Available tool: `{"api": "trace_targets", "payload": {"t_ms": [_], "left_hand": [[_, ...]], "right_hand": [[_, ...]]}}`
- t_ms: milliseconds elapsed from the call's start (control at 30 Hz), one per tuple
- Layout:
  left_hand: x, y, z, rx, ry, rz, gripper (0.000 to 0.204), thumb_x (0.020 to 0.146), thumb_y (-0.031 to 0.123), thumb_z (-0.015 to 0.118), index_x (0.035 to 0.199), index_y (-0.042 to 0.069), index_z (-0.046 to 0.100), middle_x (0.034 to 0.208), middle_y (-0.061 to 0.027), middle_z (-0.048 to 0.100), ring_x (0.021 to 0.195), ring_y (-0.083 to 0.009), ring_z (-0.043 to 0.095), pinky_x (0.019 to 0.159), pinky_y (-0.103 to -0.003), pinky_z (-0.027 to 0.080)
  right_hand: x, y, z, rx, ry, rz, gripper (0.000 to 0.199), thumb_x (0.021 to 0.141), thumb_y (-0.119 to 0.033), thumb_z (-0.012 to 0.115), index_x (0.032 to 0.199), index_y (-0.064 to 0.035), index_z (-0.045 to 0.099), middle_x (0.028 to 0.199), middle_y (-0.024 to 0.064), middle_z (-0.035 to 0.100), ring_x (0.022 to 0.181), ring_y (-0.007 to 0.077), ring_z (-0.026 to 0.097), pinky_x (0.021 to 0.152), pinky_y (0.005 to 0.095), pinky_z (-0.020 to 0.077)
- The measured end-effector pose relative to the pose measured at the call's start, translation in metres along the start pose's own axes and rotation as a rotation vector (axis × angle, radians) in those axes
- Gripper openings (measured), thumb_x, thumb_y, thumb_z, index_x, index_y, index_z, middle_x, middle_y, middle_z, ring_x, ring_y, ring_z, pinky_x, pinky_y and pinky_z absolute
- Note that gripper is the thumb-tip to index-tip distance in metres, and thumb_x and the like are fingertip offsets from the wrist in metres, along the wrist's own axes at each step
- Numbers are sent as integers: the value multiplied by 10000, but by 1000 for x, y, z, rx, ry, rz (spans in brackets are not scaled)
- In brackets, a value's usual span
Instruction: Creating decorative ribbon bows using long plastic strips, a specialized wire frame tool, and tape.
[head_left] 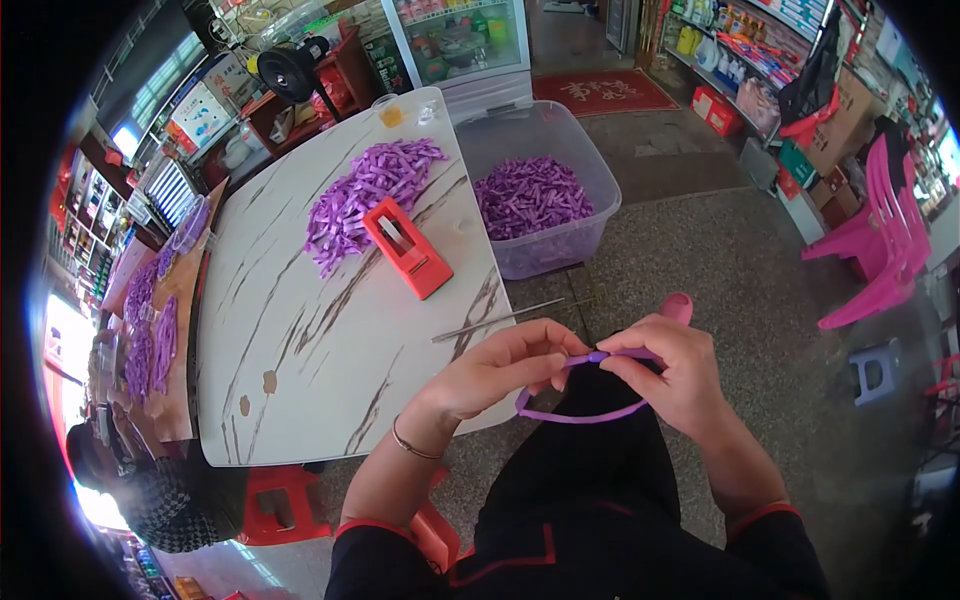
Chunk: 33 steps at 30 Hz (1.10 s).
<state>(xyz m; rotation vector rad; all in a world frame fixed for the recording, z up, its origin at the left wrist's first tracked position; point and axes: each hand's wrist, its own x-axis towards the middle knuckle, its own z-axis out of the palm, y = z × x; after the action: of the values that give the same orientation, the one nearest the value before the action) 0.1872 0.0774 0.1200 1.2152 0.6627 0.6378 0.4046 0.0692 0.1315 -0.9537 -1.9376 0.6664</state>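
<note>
A thin purple ribbon (585,415) hangs in a loop above my lap, past the near right edge of the marbled table (300,345). My left hand (497,368) pinches it on one side of a small dark purple knot-like lump (597,357). On the other side of that lump, my right hand (665,368) grips the ribbon between thumb and fingers. A thin metal rod (497,319) lies over the table's right edge, just beyond my left hand. Farther off, a red tape dispenser (408,248) rests beside a heap of purple folded strips (372,190).
A clear plastic bin (600,195) of purple pieces stands right of the table. At far left a person in a checked sleeve (170,500) sits by a wooden table (180,400) with purple strips. Red stools (283,505), a pink chair (885,235) and a small grey stool (874,374) stand around.
</note>
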Motion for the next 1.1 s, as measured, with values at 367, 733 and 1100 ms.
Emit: {"api": "trace_targets", "payload": {"t_ms": [367, 733, 1100], "left_hand": [[7, -18, -11, 3, -133, -24, 220, 914, 85, 453, 1112, 12, 518, 966, -26, 578, 873, -77, 518, 765, -229, 423], [39, -3, 30, -37, -120, -49, 228, 886, 190, 548, 930, -19, 627, 945, -55, 596, 904, -125, 535, 836, -272, 392], [62, -5, 50, 18, 212, 163, 128, 853, 80, 575, 838, -8, 666, 899, -9, 506, 861, -95, 492, 806, -246, 367]], "right_hand": [[3, 3, -13, 146, -97, 335, 93, 793, -97, 650, 810, -5, 644, 679, 40, 604, 535, 62, 498, 466, 218, 346], [-11, 4, -36, 100, -103, 336, 84, 815, -80, 618, 811, 3, 615, 687, 14, 588, 574, 23, 487, 496, 186, 366], [-44, 10, -4, 433, 225, 338, 290, 858, -25, 510, 1141, -6, 450, 980, 63, 551, 721, 96, 562, 587, 190, 424]]}}
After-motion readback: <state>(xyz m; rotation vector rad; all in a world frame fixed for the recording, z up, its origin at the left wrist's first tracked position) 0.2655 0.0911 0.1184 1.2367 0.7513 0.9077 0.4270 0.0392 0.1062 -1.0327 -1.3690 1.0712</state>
